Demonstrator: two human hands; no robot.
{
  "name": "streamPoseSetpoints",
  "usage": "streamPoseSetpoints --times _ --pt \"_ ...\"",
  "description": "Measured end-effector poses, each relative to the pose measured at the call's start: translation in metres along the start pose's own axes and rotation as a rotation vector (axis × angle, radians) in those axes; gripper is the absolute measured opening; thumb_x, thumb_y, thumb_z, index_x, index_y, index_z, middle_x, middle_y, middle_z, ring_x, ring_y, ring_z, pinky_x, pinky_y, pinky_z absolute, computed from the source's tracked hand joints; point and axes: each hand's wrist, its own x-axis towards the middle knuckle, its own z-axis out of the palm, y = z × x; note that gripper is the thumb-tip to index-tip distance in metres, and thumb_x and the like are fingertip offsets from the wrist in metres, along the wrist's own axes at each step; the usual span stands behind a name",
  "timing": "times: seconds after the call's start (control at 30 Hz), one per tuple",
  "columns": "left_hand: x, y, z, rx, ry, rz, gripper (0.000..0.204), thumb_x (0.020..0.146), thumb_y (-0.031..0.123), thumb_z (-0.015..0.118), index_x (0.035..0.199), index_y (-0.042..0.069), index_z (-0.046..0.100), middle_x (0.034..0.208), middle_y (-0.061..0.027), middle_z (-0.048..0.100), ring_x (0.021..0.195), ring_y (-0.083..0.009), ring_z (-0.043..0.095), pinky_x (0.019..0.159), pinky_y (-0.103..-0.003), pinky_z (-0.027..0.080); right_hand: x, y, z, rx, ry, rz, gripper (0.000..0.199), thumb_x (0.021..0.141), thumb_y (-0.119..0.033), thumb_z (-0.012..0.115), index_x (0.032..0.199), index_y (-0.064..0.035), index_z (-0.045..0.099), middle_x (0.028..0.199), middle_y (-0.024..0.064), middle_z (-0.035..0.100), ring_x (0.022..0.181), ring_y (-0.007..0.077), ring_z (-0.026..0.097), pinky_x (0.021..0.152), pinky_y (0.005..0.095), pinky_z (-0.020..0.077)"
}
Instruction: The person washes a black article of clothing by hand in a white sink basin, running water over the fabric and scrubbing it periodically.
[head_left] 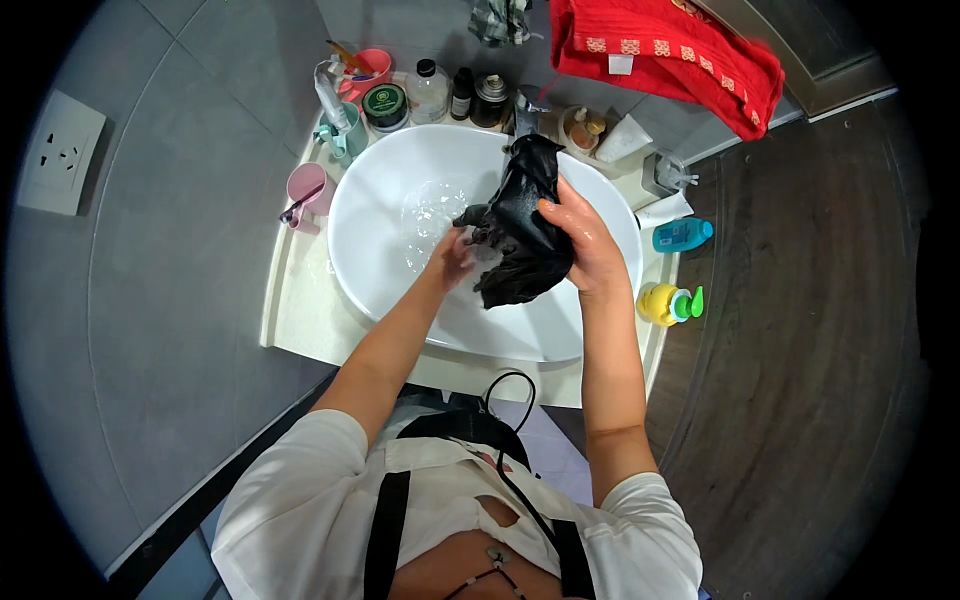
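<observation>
A wet, black, shiny cloth (530,215) hangs bunched over the white washbasin (385,275). My right hand (590,240) grips it from the right side, with the thumb across its front. On the left, my left hand (457,258) holds a loose fold of the same cloth, which covers most of its fingers. Bubbly water (438,215) lies in the bowl, left of the cloth. The faucet (525,115) behind the cloth is partly hidden by it.
Along the back of the counter (300,290) stand a green-lidded jar (385,105), a clear bottle (428,92) and several cups. A pink cup (310,188) is at the left edge. A blue bottle (682,236) and yellow pump bottle (664,304) line the right. Red towel (665,60) hangs above.
</observation>
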Motion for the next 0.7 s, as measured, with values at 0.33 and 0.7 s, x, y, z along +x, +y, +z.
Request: streamPoseSetpoints --times 0.33,0.7 --pt "-0.029 0.057 0.032 0.057 -0.038 0.070 0.027 0.083 0.022 0.052 0.105 0.007 0.057 0.100 -0.0085 0.059 0.089 -0.0203 0.056 0.082 -0.033 0.046 -0.014 0.034 -0.088 -0.055 0.400 0.128 0.044 0.086 -0.013 0.050 0.127 -0.0062 0.035 0.111 0.0059 0.053 0.091 0.0135 0.057 0.076 0.0246 0.0489" --pt "-0.050 0.103 -0.036 1.827 0.445 0.770 0.031 0.075 0.019 0.062 0.102 0.005 0.059 0.105 -0.0157 0.054 0.095 -0.0300 0.052 0.081 -0.035 0.043 -0.036 0.094 -0.187 -1.497 0.915 0.111 0.041 0.075 -0.011 0.058 0.115 -0.0092 0.048 0.105 0.0151 0.056 0.098 0.0308 0.053 0.082 0.0365 0.0430"
